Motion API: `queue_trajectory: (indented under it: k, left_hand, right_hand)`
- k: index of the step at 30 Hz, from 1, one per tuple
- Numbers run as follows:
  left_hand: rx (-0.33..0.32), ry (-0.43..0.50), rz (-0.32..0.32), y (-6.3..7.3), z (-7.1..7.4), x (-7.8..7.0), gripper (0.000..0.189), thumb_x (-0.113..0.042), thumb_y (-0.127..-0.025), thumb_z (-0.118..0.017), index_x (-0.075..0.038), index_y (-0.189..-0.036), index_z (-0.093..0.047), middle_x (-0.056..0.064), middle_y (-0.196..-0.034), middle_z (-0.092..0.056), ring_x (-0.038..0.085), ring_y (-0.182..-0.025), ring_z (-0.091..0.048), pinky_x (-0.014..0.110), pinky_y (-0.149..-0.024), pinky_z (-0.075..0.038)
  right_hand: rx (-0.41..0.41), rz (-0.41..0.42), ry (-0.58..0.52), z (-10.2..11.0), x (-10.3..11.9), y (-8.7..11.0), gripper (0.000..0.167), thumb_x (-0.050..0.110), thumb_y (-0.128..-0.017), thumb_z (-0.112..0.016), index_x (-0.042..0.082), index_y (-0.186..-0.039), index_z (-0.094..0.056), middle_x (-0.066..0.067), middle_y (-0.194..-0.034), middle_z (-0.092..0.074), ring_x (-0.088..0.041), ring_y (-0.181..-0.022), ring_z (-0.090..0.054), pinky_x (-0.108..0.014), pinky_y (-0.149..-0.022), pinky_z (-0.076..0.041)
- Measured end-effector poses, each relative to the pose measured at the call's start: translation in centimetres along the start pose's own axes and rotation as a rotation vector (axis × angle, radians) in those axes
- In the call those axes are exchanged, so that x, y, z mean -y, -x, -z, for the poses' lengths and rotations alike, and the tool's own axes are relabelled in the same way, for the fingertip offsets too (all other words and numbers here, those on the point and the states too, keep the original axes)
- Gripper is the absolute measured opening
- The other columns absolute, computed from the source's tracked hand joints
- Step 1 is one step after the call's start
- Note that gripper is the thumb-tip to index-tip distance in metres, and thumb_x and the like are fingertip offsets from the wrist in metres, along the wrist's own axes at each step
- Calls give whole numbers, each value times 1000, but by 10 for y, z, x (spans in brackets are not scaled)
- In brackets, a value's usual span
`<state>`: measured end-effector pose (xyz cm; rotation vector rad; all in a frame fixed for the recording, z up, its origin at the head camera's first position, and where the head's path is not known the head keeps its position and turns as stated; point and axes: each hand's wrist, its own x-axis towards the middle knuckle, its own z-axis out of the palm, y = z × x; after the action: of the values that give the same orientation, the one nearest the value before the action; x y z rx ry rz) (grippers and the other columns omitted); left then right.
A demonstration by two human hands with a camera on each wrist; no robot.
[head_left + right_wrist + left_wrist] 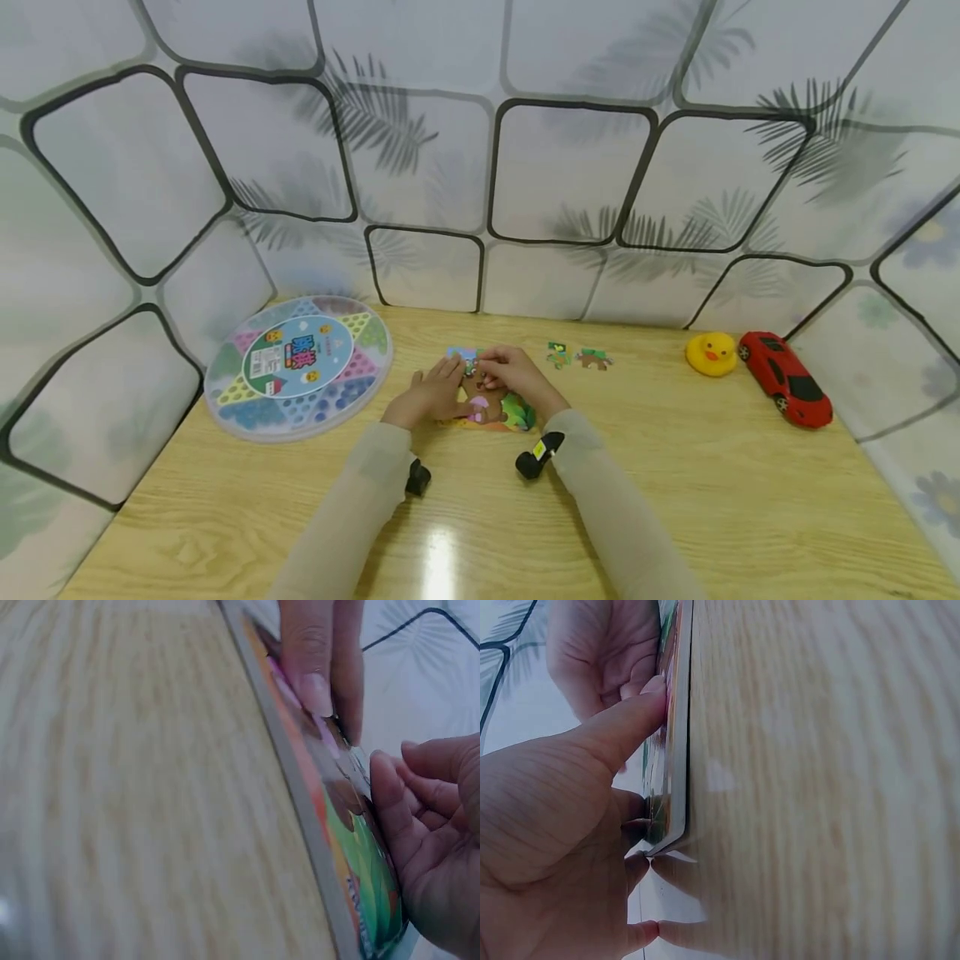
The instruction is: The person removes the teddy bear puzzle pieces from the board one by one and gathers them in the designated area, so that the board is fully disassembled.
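A colourful picture puzzle (517, 411) with a brown figure lies flat on the wooden table, partly covered by both hands. My left hand (431, 396) rests over its left side with fingers extended. In the left wrist view, that thumb (634, 724) presses on the puzzle's face, and other fingertips reach its edge and the table beyond. My right hand (517, 373) is at the upper middle of the puzzle with its fingers bent. In the right wrist view, its thumb and forefinger (388, 784) are close together by the puzzle surface; whether a piece is between them is unclear.
Two loose puzzle clusters, one green and yellow (558, 355) and one brown and green (594, 359), lie right of the puzzle. A round game board (375, 354) is at left. A yellow rubber duck (711, 354) and red toy car (786, 379) stand at right. Patterned fabric walls (427, 267) enclose the table.
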<state>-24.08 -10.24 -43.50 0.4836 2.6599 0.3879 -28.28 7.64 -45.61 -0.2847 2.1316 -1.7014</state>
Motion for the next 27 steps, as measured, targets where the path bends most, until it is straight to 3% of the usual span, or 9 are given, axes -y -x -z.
queue_trajectory:
  k: [5,15,27]
  left_hand:
    - [-1,2,-33,-1,2,5,90,-55,-91,-52,-4,-152,-8,12,-159,-2,29,-145,-2,61,-109,-11]
    - [36,32,-117,6,3,18,89,-46,-95,-52,0,-151,-1,15,-158,8,29,-144,7,58,-111,-4]
    - [-12,87,-74,4,-2,17,96,-47,-90,-60,3,-150,-3,16,-157,4,33,-144,3,56,-112,-7]
  right_hand:
    - [-8,-15,87,-2,1,-6,30,13,-97,-52,-6,-119,-59,-17,-95,-67,-10,-68,-64,-25,-64,-54]
    - [-66,-69,39,-6,-1,-11,31,10,-99,-49,-7,-123,-57,-12,-87,-66,-9,-63,-63,-20,-60,-53]
    - [-103,-143,38,-8,2,-13,31,8,-97,-50,-4,-124,-59,-6,-78,-64,-8,-59,-62,-18,-56,-51]
